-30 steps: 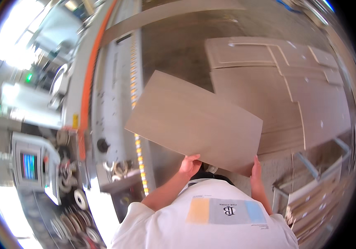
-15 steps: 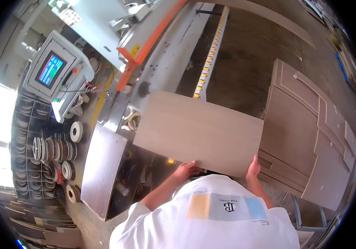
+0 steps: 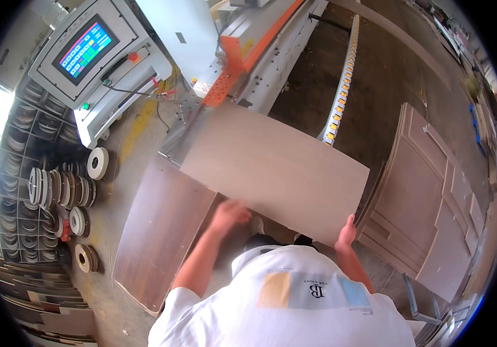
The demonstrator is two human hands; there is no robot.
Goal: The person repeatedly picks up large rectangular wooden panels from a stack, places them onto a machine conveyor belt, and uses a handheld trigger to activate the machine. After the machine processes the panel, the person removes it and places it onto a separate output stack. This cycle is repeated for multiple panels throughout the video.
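A flat grey-brown board (image 3: 277, 162) lies in front of me, its far-left end on the edge of a long machine bed. My right hand (image 3: 347, 232) grips the board's near right corner, thumb up along the edge and the other fingers mostly hidden. Beside the board's near edge, my left hand (image 3: 231, 214) is smeared by motion, and it appears apart from the board. Just left of that hand is a brown side table (image 3: 164, 225) with a worn, shiny top.
A control panel with a lit screen (image 3: 85, 49) stands at the far left. An orange guard (image 3: 225, 75) and a roller rail (image 3: 341, 98) run beyond the board. Stacked panels (image 3: 416, 196) stand to the right. Edging rolls (image 3: 63, 188) sit at the left.
The board has moved left against the machine bed. My left hand has come off its near edge and shifted left; my right hand still holds its corner. The view has shifted.
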